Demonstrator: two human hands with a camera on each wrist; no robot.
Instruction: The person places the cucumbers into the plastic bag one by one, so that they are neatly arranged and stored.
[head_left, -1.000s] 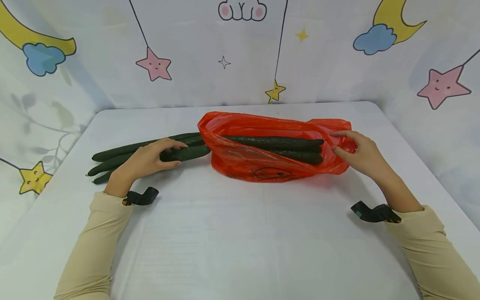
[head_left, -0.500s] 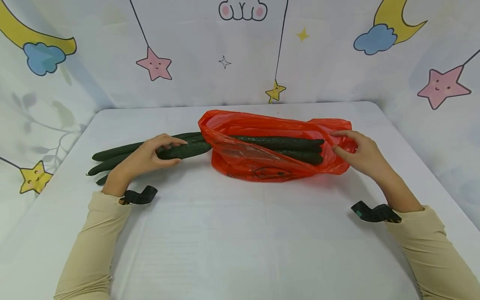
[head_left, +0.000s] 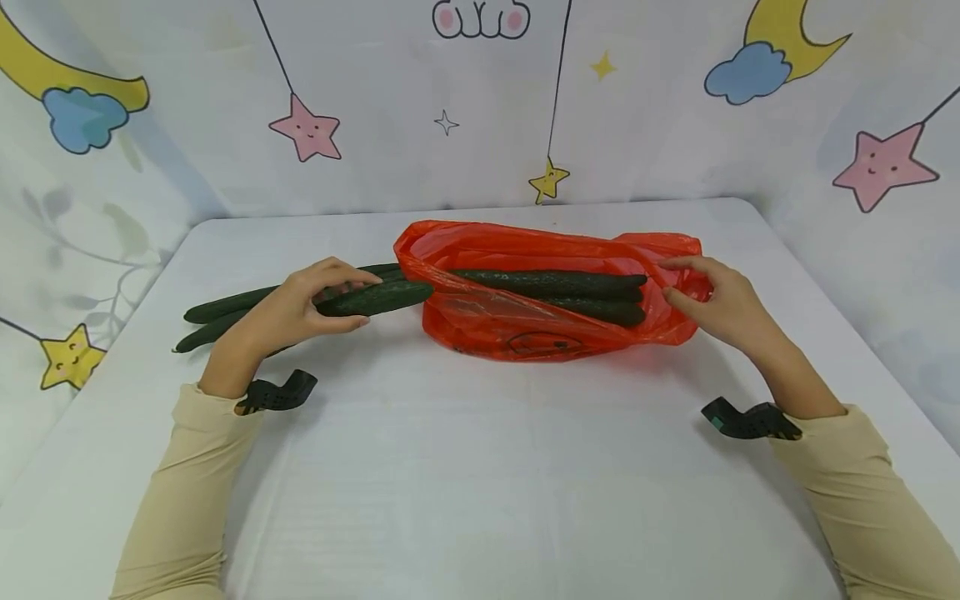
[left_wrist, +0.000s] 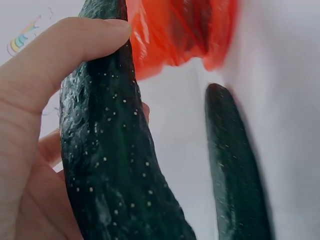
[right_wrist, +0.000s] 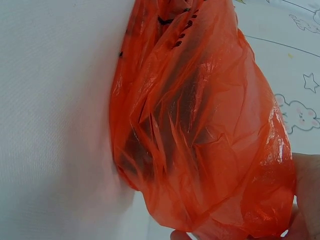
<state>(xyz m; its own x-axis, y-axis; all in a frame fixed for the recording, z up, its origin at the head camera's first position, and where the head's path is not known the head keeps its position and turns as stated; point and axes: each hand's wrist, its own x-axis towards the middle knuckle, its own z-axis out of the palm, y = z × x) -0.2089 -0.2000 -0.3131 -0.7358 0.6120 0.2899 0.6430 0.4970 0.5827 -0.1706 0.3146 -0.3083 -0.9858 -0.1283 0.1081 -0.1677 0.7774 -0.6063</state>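
My left hand (head_left: 300,304) grips a dark green cucumber (head_left: 378,298) between thumb and fingers, its front end overlapping the left opening of a red plastic bag (head_left: 487,329) in the head view. Up close in the left wrist view, the thumb lies across this bumpy cucumber (left_wrist: 110,145), and another cucumber (left_wrist: 235,165) lies apart on the table. Inside the bag, cucumbers (head_left: 551,283) show through its gaping side. At the bag's right end my right hand (head_left: 723,304) holds the plastic; the right wrist view has the crumpled bag (right_wrist: 205,130) against the fingers.
More cucumbers (head_left: 225,308) lie on the white table (head_left: 480,467) behind and left of my left hand, partly hidden by it. A wall cloth (head_left: 405,100) with stars and moons rises behind the table. Black cameras (head_left: 277,392) sit on both wrists.
My left hand has raised its cucumber a little and moved it slightly right, so the tip now overlaps the bag's mouth. The right hand and the bag stay nearly still.
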